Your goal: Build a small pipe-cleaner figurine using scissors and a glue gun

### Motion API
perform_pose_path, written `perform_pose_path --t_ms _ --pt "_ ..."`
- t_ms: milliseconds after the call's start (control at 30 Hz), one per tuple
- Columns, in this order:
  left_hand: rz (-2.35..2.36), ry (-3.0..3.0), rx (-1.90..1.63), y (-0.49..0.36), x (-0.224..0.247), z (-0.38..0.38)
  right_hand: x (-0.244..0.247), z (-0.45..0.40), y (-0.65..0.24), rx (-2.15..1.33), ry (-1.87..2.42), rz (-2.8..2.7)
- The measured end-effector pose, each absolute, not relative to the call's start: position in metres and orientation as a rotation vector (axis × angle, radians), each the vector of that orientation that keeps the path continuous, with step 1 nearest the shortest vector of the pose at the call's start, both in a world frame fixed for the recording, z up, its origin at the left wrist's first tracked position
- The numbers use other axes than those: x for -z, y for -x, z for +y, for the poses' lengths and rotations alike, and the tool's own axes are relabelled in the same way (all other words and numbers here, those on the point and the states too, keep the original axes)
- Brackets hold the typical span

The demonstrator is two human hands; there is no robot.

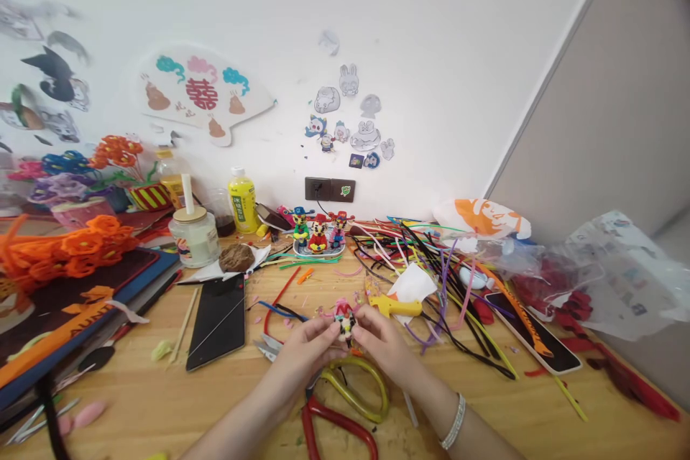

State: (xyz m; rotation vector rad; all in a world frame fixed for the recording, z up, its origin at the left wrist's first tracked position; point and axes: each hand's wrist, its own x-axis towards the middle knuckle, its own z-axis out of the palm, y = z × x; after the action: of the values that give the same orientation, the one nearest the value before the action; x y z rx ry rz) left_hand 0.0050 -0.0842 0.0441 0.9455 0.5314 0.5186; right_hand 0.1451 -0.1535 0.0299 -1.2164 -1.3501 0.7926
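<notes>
Between both hands, over the middle of the wooden table, is a small figurine (345,318) with a pink and red top and a black and white body. My left hand (311,341) pinches it from the left side. From the other side, the fingers and thumb of my right hand (382,339) close on it too. Below the hands lie scissors (371,410) with one yellow and one red handle loop. Just beyond to the right rests a yellow glue gun (396,304). Three similar figurines (318,231) stand on a small tray further back.
Many coloured pipe cleaners (447,295) spread across the right. A phone (539,338) lies among them, and a black tablet (218,320) is at left. Behind stand a candle jar (194,237) and a yellow bottle (242,201). Orange flowers (91,248) lie far left.
</notes>
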Motion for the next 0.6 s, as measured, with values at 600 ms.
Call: perform_pose_path --t_ms 600 --pt "0.542 -0.996 -0.597 -0.003 -0.048 -0.07 -0.032 -0.152 -0.141 -0.619 1.364 -1.399"
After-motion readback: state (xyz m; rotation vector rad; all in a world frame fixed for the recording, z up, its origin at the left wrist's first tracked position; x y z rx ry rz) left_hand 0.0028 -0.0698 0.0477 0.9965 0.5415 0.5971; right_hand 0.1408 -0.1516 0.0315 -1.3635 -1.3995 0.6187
